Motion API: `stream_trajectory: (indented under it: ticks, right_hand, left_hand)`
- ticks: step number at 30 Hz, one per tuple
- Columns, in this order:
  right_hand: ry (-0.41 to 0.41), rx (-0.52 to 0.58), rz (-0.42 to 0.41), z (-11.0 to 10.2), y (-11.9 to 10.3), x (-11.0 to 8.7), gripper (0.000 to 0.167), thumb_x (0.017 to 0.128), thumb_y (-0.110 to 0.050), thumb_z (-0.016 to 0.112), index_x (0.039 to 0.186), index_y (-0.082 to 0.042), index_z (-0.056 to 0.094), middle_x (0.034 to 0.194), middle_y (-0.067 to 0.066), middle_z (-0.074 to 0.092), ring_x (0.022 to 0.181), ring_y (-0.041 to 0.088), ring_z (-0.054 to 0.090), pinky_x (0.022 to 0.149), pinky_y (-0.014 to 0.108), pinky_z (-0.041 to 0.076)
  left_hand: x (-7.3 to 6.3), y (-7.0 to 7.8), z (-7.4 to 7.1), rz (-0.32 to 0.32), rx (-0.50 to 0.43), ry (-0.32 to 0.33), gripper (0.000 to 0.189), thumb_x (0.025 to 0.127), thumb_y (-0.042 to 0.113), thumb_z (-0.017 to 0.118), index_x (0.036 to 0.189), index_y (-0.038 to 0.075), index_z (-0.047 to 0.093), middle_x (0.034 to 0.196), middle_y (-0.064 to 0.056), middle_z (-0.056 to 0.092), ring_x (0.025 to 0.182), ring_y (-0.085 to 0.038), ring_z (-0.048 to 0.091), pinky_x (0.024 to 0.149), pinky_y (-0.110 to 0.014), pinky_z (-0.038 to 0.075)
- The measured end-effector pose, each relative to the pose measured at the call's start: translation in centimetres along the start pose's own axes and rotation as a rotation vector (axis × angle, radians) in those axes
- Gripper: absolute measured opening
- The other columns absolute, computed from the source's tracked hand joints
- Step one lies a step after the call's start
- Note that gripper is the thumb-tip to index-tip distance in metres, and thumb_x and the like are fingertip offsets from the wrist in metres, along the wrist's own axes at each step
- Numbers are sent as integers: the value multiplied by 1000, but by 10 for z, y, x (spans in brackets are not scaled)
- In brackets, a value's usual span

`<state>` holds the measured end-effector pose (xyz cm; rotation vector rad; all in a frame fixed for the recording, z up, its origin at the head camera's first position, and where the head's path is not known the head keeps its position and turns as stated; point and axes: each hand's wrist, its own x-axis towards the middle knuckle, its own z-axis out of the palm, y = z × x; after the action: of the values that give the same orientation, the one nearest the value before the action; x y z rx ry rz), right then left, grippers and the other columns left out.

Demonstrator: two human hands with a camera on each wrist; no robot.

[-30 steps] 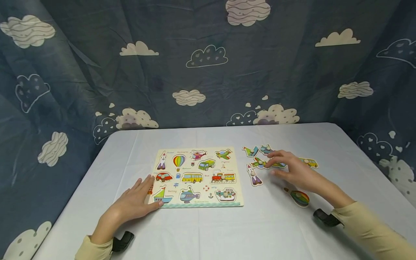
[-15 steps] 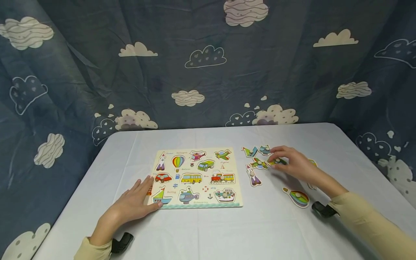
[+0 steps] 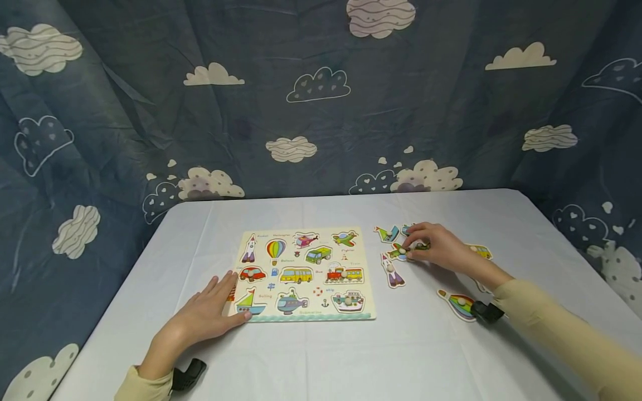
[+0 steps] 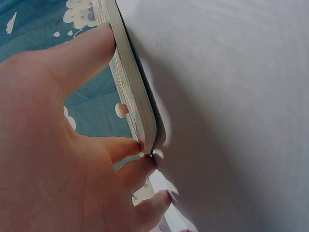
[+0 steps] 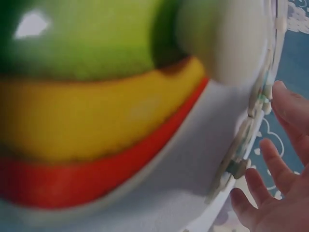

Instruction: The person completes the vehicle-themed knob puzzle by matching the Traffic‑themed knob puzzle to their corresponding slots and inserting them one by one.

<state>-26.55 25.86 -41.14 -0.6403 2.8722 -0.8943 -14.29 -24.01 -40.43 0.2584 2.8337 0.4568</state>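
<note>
The right hand, its grip unclear, has been moved to the plane piece, apparently now chosen, the puzzle board being steadied by the spread left hand.

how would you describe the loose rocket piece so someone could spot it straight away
In the head view, find the white table, then the cream puzzle board on it. Just off the board's right edge lies the rocket piece, slightly slanted. Its slim white body and purple base set it apart from the green plane piece just behind it.
</note>
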Motion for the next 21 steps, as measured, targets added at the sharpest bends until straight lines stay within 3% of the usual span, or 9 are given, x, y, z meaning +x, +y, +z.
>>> stream_trajectory:
  ticks: [11, 21]
  right_hand:
    - [15, -24, 46, 5, -3, 8, 10, 80, -19, 84, 86, -17, 76, 128, 22, 57, 122, 47, 42, 102, 62, 30]
    - [20, -37, 77, 10, -6, 9, 10, 81, -16, 82, 85, -16, 73, 129, 25, 54, 125, 49, 34, 103, 63, 26]
  left_hand:
    - [2, -2, 0, -13, -2, -10, 101, 86, 65, 61, 155, 2, 24, 160, -18, 23, 146, -44, 14, 108, -69, 18]
    - [2, -1, 1, -20, -1, -10, 101, 86, 64, 62, 155, 2, 24, 160, -19, 23, 145, -45, 15, 107, -70, 18]
